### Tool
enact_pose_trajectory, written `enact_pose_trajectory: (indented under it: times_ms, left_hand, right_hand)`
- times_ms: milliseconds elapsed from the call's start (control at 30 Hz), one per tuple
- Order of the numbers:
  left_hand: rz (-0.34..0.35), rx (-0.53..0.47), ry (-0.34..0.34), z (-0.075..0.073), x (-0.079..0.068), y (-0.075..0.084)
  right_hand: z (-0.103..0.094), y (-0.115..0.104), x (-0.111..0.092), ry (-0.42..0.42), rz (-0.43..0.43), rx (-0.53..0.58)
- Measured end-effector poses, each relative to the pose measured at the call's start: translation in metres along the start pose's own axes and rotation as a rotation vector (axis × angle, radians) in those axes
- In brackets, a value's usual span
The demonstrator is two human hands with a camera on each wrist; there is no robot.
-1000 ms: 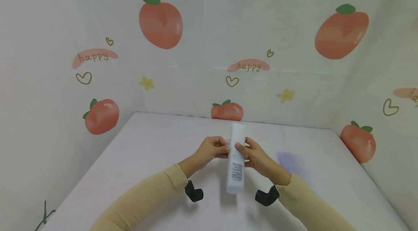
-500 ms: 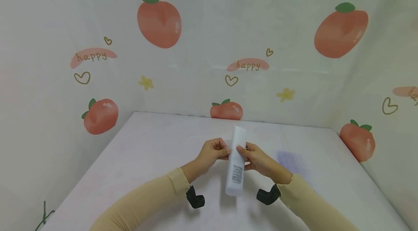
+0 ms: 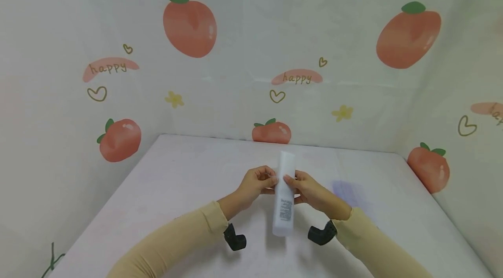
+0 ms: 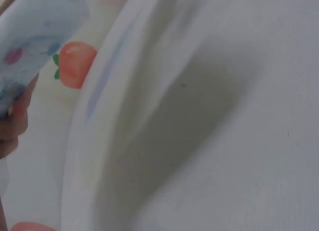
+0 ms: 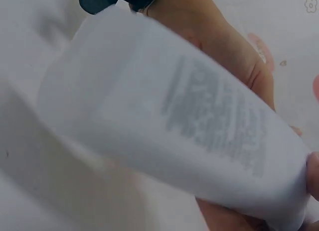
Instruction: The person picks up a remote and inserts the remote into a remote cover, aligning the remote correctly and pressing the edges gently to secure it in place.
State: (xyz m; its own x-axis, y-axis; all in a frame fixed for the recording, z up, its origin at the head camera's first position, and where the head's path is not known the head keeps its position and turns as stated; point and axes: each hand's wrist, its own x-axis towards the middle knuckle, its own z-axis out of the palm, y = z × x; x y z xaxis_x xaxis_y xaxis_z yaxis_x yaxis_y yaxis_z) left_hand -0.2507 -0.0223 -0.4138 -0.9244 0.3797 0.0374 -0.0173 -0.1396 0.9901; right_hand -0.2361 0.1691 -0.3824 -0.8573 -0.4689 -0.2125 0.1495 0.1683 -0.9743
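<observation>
A long white pack (image 3: 284, 195) with a block of small grey print near its lower end hangs over the table in the head view, tilted slightly. My left hand (image 3: 257, 185) pinches its left edge about halfway up. From the other side my right hand (image 3: 312, 190) grips it, thumb on the printed face and fingers behind. The right wrist view shows the pack (image 5: 164, 106) close up, its lettering blurred. A bluish face of the pack (image 4: 37, 39) with pink and blue spots appears in the left wrist view. The fingers behind it are partly hidden.
A white-covered table (image 3: 188, 173) spreads beneath, with a purple patch (image 3: 349, 195) on the right. Behind it hangs a white curtain (image 3: 243, 51) printed with red fruit. Black wrist cameras (image 3: 235, 238) sit by both sleeves.
Over the last second, the pack and both hands have dropped slightly in the head view. Its tilt shifted a little and came partly back. Both hands keep their hold.
</observation>
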Motion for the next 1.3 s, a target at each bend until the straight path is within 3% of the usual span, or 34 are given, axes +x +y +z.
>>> enact_pose_trajectory:
  times_ms: [333,667,833,967,1133,1300]
  left_hand:
    - [0.028,0.021,0.149,0.007,0.004,0.004]
    - [-0.073,-0.049,0.228,0.013,0.015,0.016]
    - [-0.105,-0.099,0.21,0.016,0.023,0.025]
    - [-0.093,-0.105,0.154,0.015,0.026,0.031]
    - [-0.058,0.015,0.014,0.004,0.028,0.031]
    - [-0.105,0.139,-0.077,-0.004,0.028,0.027]
  right_hand:
    - [0.002,-0.003,0.001,-0.019,-0.014,-0.008]
    - [-0.001,-0.008,-0.001,-0.022,-0.019,-0.066]
    - [-0.006,-0.011,-0.003,-0.017,-0.022,-0.092]
    - [-0.011,-0.017,-0.004,-0.008,-0.034,-0.094]
    - [-0.012,-0.02,-0.001,0.032,-0.056,-0.107]
    - [-0.007,-0.016,0.004,0.058,-0.027,-0.184]
